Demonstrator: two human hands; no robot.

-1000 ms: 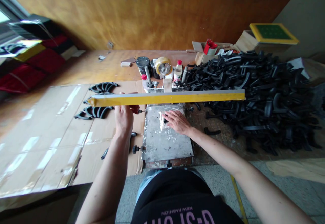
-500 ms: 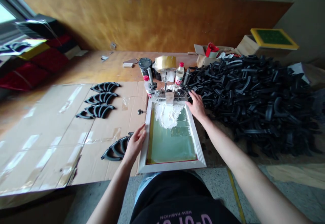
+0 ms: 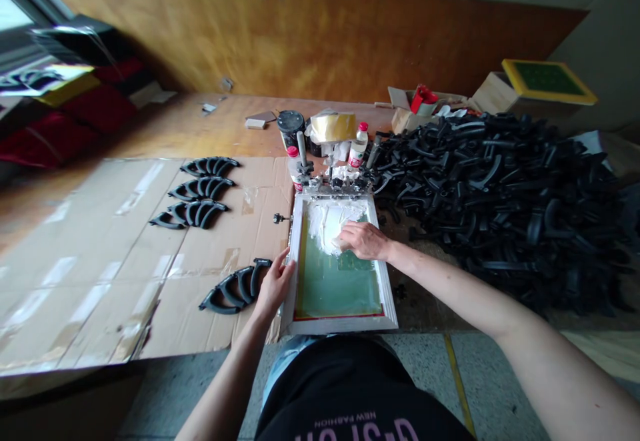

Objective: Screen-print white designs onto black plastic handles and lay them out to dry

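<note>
A silk-screen frame [image 3: 392,294] with pale metal sides and green mesh lies in front of me, hinged to a metal clamp [image 3: 335,189] at its far end. White paste [image 3: 320,217] is smeared over the far part of the mesh. My right hand [image 3: 367,239] is closed over the mesh at the paste's near right edge, pinching a small squeegee [image 3: 343,245] mostly hidden by the fingers. My left hand [image 3: 275,284] grips the frame's left side. Beside it, a group of curved black plastic handles [image 3: 227,294] rests on cardboard [image 3: 195,327].
More black handles [image 3: 200,191] lie in rows on the cardboard. A large heap of black parts [image 3: 490,194] fills the right side. Behind the clamp stand red-capped bottles [image 3: 357,149], a black tub [image 3: 290,127] and a tape roll [image 3: 334,127].
My right hand has moved from the frame's far right corner to the middle of the mesh and taken hold of the squeegee, which stood at the clamp. My left hand stays at the left side.
</note>
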